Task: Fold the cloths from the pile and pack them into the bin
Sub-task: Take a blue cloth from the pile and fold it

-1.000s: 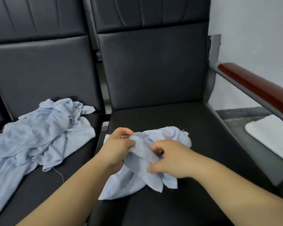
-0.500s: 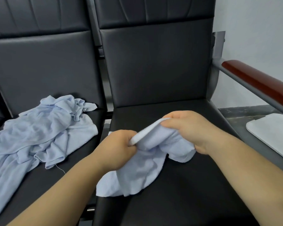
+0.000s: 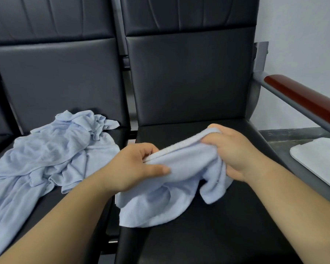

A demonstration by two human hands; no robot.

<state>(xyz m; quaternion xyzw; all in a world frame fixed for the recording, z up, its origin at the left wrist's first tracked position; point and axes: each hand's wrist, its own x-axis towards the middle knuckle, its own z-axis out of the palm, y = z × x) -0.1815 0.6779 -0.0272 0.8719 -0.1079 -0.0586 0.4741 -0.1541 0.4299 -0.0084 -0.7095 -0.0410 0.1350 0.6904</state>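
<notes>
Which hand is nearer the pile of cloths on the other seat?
Left. The left hand is just right of the pile of cloths; the right hand is farther right, across the held cloth.

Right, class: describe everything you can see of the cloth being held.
The cloth is pale blue, soft and terry-like, with a thick hemmed edge. Both hands grip that edge, stretched between the left hand and right hand. The rest hangs crumpled, its lower part lying on the black seat.

The hands have drawn the cloth's (image 3: 179, 164) edge taut.
</notes>
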